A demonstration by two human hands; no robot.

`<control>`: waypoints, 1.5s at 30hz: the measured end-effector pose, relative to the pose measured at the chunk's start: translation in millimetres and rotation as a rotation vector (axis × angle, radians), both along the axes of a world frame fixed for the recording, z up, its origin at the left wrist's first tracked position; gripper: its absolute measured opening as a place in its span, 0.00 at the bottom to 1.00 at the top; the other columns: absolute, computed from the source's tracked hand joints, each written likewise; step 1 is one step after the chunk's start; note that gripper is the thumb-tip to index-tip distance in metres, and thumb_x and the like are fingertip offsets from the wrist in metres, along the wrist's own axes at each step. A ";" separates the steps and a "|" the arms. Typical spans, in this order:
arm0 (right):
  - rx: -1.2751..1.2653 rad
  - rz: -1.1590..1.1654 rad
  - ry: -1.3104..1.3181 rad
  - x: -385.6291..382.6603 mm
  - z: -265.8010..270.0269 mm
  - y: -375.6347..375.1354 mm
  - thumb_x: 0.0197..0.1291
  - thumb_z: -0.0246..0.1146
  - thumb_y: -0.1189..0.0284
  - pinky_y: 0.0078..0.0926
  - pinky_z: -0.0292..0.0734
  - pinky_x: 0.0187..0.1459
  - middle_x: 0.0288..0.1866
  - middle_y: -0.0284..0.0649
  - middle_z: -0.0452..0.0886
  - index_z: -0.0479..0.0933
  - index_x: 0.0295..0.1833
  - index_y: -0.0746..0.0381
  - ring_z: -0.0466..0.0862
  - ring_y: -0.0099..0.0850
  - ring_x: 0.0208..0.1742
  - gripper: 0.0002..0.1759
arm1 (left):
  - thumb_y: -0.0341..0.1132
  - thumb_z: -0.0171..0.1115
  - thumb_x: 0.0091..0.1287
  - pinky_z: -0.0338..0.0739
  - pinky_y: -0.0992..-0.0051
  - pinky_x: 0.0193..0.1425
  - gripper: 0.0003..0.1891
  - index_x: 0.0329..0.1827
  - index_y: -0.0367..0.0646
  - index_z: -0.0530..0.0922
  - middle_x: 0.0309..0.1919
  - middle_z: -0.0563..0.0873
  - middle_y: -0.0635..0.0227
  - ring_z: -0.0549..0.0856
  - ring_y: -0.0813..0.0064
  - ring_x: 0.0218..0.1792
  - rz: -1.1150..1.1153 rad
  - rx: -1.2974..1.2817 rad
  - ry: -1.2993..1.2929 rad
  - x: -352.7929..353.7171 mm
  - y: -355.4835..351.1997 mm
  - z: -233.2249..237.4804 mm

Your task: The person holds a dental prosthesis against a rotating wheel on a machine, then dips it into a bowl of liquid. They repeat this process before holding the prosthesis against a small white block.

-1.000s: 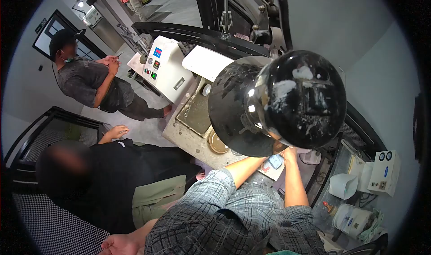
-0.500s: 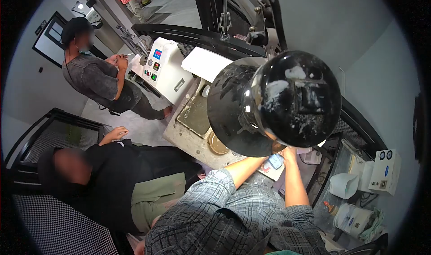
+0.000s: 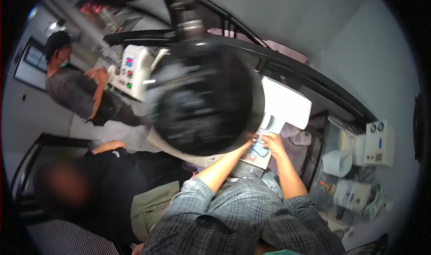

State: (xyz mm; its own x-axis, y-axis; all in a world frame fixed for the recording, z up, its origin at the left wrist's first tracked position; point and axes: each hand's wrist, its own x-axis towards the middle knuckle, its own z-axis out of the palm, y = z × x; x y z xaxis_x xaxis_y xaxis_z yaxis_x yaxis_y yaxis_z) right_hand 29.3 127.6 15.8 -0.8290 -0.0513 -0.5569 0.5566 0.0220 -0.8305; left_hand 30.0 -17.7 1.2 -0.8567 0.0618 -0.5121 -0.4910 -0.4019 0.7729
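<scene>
A large black lamp head [image 3: 204, 97], blurred by motion, fills the middle of the view and hides part of the worktop. Just past its lower right edge, my left hand [image 3: 252, 139] shows only in part, its fingers mostly hidden. My right hand [image 3: 274, 144] is close beside it, with fingers bent inward and pressed together; whatever they hold is too small to make out. Below the two hands lies a small blue rectangular object [image 3: 259, 149] on a pale board with red marks [image 3: 252, 159]. A bright white panel [image 3: 287, 104] stands beyond my hands.
To the left, a person in black [image 3: 103, 187] sits close by. Another person [image 3: 81, 84] stands at a white machine with lit displays [image 3: 132, 73]. A white container [image 3: 336, 163] and a white box with two dials [image 3: 379, 142] stand on the right.
The lamp head has shifted left in view, uncovering the white panel and more of both hands. The whole view has also swung a little. My hands stay near the blue object.
</scene>
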 end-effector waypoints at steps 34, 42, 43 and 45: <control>-0.163 0.872 0.501 -35.3 210.9 -79.2 0.57 0.58 0.78 0.17 0.72 0.42 0.37 0.38 0.79 0.76 0.41 0.70 0.78 0.20 0.39 0.07 | 0.23 0.59 0.60 0.71 0.80 0.34 0.04 0.36 0.32 0.75 0.29 0.78 0.66 0.77 0.79 0.29 0.573 -0.151 0.472 73.2 -70.9 200.4; -0.330 0.981 0.384 -51.9 224.4 -102.4 0.56 0.61 0.76 0.16 0.73 0.36 0.32 0.36 0.80 0.77 0.38 0.68 0.78 0.18 0.34 0.06 | 0.23 0.57 0.60 0.70 0.80 0.32 0.04 0.36 0.32 0.75 0.30 0.78 0.65 0.76 0.80 0.28 0.669 -0.078 0.461 73.7 -73.4 209.9; -0.339 1.014 0.345 -57.0 227.7 -103.9 0.56 0.61 0.76 0.16 0.73 0.36 0.32 0.36 0.80 0.77 0.38 0.68 0.78 0.18 0.35 0.06 | 0.23 0.57 0.60 0.70 0.80 0.32 0.04 0.36 0.32 0.75 0.30 0.78 0.65 0.76 0.80 0.28 0.685 -0.093 0.473 70.4 -72.2 210.1; -0.370 1.065 0.337 -69.9 228.9 -105.1 0.55 0.61 0.77 0.16 0.73 0.36 0.32 0.37 0.80 0.77 0.38 0.68 0.78 0.19 0.35 0.06 | 0.23 0.57 0.60 0.70 0.80 0.32 0.03 0.36 0.32 0.75 0.30 0.78 0.65 0.76 0.80 0.28 0.727 -0.118 0.476 62.8 -67.4 212.0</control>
State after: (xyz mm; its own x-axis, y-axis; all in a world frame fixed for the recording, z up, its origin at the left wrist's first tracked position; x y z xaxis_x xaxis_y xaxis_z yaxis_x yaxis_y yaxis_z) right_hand -40.7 22.5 244.7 -0.3726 -0.9198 -0.1235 0.1544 0.0698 -0.9855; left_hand 92.8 -85.1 213.2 -0.7875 -0.6135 -0.0585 0.2413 -0.3942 0.8868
